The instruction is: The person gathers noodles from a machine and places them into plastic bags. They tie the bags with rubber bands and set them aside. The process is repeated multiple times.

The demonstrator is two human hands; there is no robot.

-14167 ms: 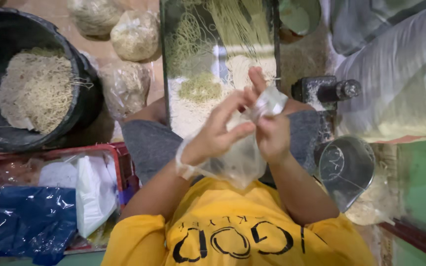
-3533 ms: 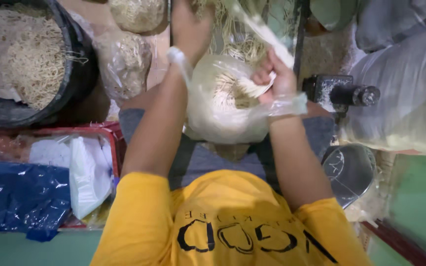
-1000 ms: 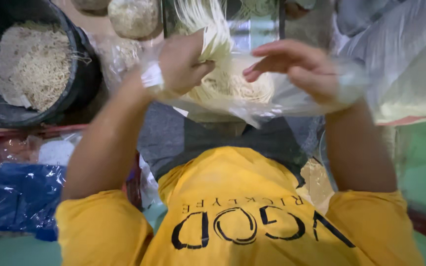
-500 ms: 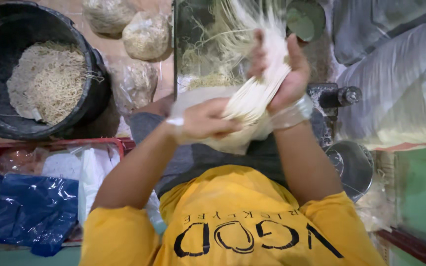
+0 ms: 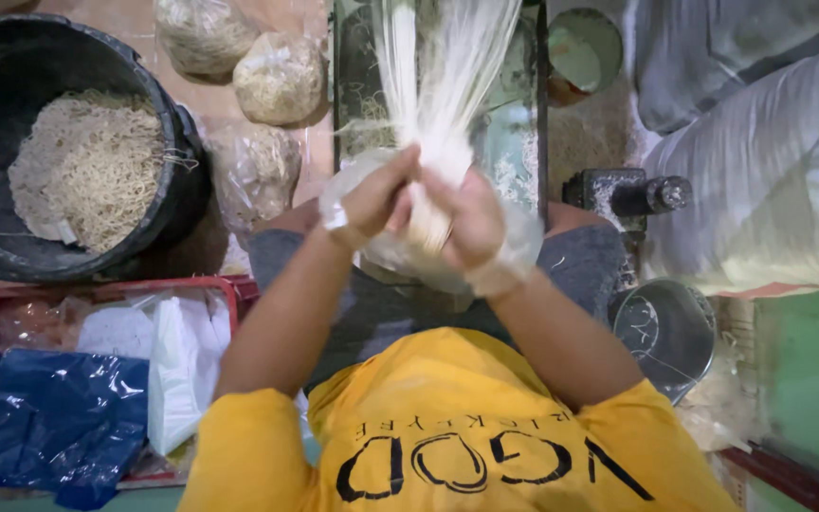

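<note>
There is only one view, taken from above the seated person and looking almost straight down. The yellow shirt [image 5: 447, 436] fills the bottom edge, its print reading upside down, so the top of the frame lies ahead of the person. The camera sits close: both forearms run up the middle and the hands meet just above the shirt, near the centre. Taking that shirt as the mark, the black tub [image 5: 68, 152] lies up and to the picture's left, the red crate [image 5: 229, 284] directly left, the grey sacks [image 5: 760, 171] up and right, the metal bowl [image 5: 665, 332] just right. No second view overlaps it.
</note>
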